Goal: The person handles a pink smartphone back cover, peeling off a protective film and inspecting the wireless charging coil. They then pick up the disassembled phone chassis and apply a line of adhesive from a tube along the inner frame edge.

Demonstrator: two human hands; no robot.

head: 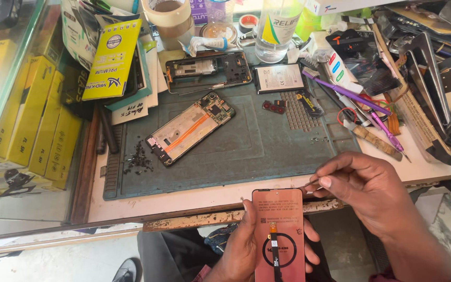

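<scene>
My left hand (238, 248) holds a phone display panel (279, 230) upright in front of the table edge, its copper-pink back facing me with a flex cable running down the middle. My right hand (366, 185) is pinched on a thin metal tool (310, 183) whose tip touches the panel's upper right corner. On the grey-green work mat (267, 149) lies an opened phone frame (190, 128) with an orange strip and exposed board. A second black phone shell (208, 70) lies at the mat's back, and a battery (279, 78) sits to its right.
A heap of small screws (139, 159) lies left of the phone frame. A purple screwdriver (387, 130), a purple brush (345, 94), tape rolls (170, 15), a clear bottle (276, 28), yellow boxes (111, 52) and stacked screens (439, 89) crowd the table's back and right.
</scene>
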